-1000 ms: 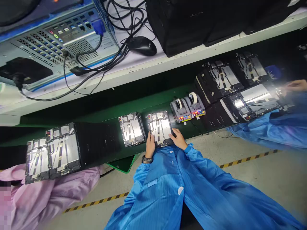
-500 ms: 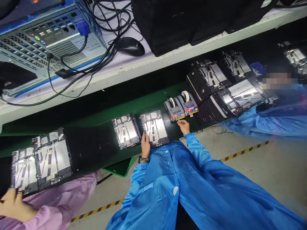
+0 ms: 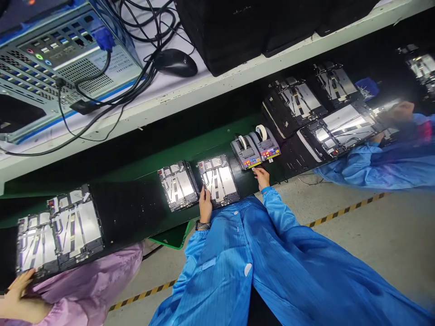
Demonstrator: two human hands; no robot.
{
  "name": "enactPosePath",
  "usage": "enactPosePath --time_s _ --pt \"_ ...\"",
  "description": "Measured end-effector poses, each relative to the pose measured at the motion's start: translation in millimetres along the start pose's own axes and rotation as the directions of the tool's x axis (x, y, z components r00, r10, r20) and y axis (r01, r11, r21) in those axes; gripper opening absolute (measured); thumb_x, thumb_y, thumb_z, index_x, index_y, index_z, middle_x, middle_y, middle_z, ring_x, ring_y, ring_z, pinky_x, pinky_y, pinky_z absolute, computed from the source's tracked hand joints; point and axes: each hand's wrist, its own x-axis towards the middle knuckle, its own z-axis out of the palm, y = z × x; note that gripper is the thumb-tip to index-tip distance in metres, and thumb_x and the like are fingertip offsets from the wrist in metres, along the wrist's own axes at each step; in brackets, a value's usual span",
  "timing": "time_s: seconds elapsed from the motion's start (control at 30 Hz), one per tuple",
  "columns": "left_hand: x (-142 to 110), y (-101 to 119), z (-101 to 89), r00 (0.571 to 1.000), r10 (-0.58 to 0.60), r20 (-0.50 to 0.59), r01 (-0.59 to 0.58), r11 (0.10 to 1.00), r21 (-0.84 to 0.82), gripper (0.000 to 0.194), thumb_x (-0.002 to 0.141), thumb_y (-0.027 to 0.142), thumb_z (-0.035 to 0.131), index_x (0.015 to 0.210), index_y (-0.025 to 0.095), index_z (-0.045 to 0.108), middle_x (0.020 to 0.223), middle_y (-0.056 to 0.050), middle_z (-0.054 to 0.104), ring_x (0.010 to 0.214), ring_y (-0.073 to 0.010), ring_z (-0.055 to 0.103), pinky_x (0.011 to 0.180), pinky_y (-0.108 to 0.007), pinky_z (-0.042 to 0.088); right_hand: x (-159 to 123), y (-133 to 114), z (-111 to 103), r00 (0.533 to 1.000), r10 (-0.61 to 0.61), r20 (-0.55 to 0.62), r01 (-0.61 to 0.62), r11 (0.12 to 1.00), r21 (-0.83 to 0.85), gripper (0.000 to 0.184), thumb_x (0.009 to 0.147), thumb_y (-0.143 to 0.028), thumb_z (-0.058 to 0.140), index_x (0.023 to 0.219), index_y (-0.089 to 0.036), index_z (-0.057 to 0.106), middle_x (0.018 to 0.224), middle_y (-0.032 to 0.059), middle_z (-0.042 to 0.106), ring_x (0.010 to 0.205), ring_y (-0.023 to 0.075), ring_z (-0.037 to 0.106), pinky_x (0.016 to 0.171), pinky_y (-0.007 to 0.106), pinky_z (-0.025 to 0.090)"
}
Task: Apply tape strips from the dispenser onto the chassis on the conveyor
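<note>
My left hand (image 3: 205, 204), with a dark watch on the wrist, is closed on the left edge of an opened tablet-like device (image 3: 222, 181) with silver plates and dark ribbon cables. It lies flat at the bench's front edge, by my waist. Just left of it is a stack of similar devices (image 3: 178, 185). My right hand (image 3: 262, 178) pinches a small white piece of tape (image 3: 254, 169) at the front of the left tape dispenser (image 3: 246, 153). A second tape dispenser (image 3: 265, 144) stands against it; each carries a white roll and lit buttons.
On the left, a co-worker's hand (image 3: 22, 294) touches one of two opened devices (image 3: 76, 226). At the right, another worker's blue sleeve (image 3: 363, 165) reaches more stacked devices (image 3: 346, 129). A raised shelf (image 3: 217, 90) behind bears a computer case (image 3: 84, 68), cables and a mouse (image 3: 176, 62).
My right hand remains at the dispenser, almost unmoved; my left hand stays on the device. The left co-worker's hand shifts slightly, and the right worker's hand comes into clearer view over the devices.
</note>
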Motion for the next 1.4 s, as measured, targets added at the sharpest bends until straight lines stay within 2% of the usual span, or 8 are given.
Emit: enactPosePath --time_s 0.23,0.47,0.67,0.93,1.07,1.2,1.3,1.4 --pt "-1 3 -0.5 1.0 -0.015 -0.017 0.015 1.0 0.019 0.067 0.099 0.065 0.046 0.154 0.028 0.047 0.162 -0.002 0.045 0.152 -0.0235 0.038 0.129 -0.038 0.027 7 7 -10 0.995 0.054 0.08 -0.062 0.993 0.101 0.042 0.061 -0.049 0.081 0.089 -0.018 0.074 0.086 0.0043 0.072 0.082 0.0187 0.066 0.065 0.027 0.049" --pt "-7 14 -3.5 0.999 -0.012 -0.042 0.012 1.0 0.007 0.066 0.099 0.062 0.05 0.153 0.023 0.048 0.158 -0.009 0.048 0.147 -0.0255 0.045 0.124 -0.04 0.033 -13 8 -4 0.999 0.032 0.002 -0.032 0.985 0.167 0.038 0.065 -0.047 0.08 0.09 -0.018 0.074 0.087 0.0047 0.075 0.081 0.0183 0.068 0.063 0.025 0.051" --pt "-25 53 -12.4 0.931 0.286 -0.225 -0.246 0.951 0.188 0.049 0.1 0.051 0.054 0.142 0.025 0.057 0.15 -0.012 0.052 0.141 -0.0255 0.047 0.117 -0.041 0.04 -22 0 3 0.998 0.058 -0.001 -0.056 0.976 0.211 0.036 0.07 -0.048 0.078 0.087 -0.018 0.071 0.083 0.0057 0.075 0.076 0.0169 0.069 0.059 0.024 0.052" --pt "-34 98 -1.9 0.893 0.424 -0.153 -0.397 0.9 0.178 0.029 0.101 0.039 0.055 0.122 0.023 0.068 0.136 -0.012 0.059 0.133 -0.0243 0.053 0.118 -0.043 0.038 -39 -8 -12 0.979 0.169 -0.116 -0.138 0.961 0.24 0.033 0.064 -0.041 0.085 0.073 -0.019 0.061 0.063 0.0012 0.069 0.06 0.0155 0.065 0.053 0.026 0.052" --pt "-42 114 13.9 0.912 0.391 0.124 -0.402 0.912 0.082 0.027 0.101 0.041 0.055 0.109 0.023 0.073 0.11 -0.008 0.069 0.106 -0.0219 0.064 0.098 -0.038 0.05 -92 -25 -36 0.993 0.022 0.117 -0.04 0.988 0.148 0.036 0.07 -0.047 0.085 0.085 -0.017 0.071 0.078 0.0063 0.076 0.07 0.0171 0.07 0.061 0.028 0.055" --pt "-40 131 37.7 0.873 0.32 0.369 -0.321 0.945 -0.062 0.035 0.096 0.046 0.063 0.12 0.022 0.072 0.101 -0.006 0.07 0.084 -0.0165 0.063 0.077 -0.031 0.052 -136 -68 -28 0.923 -0.122 0.364 0.075 0.987 0.139 0.03 0.084 -0.047 0.078 0.095 -0.019 0.074 0.084 0.0055 0.077 0.072 0.0166 0.069 0.071 0.031 0.056" --pt "-32 139 48.5 0.855 0.311 0.415 -0.275 0.95 -0.146 0.033 0.094 0.048 0.065 0.108 0.02 0.075 0.1 -0.007 0.07 0.084 -0.0163 0.064 0.075 -0.03 0.052 -151 -96 -7 0.844 -0.166 0.51 0.106 0.984 0.144 0.026 0.087 -0.047 0.076 0.095 -0.021 0.075 0.084 0.0047 0.077 0.075 0.0177 0.07 0.073 0.032 0.056" --pt "-29 141 45.0 0.895 0.293 0.337 -0.244 0.953 -0.181 0.029 0.092 0.047 0.068 0.09 0.019 0.075 0.093 -0.006 0.07 0.081 -0.0173 0.066 0.074 -0.031 0.054 -164 -111 11 0.789 -0.168 0.591 0.112 0.985 0.13 0.027 0.088 -0.049 0.075 0.094 -0.022 0.078 0.087 0.0049 0.078 0.08 0.0202 0.071 0.076 0.035 0.057"
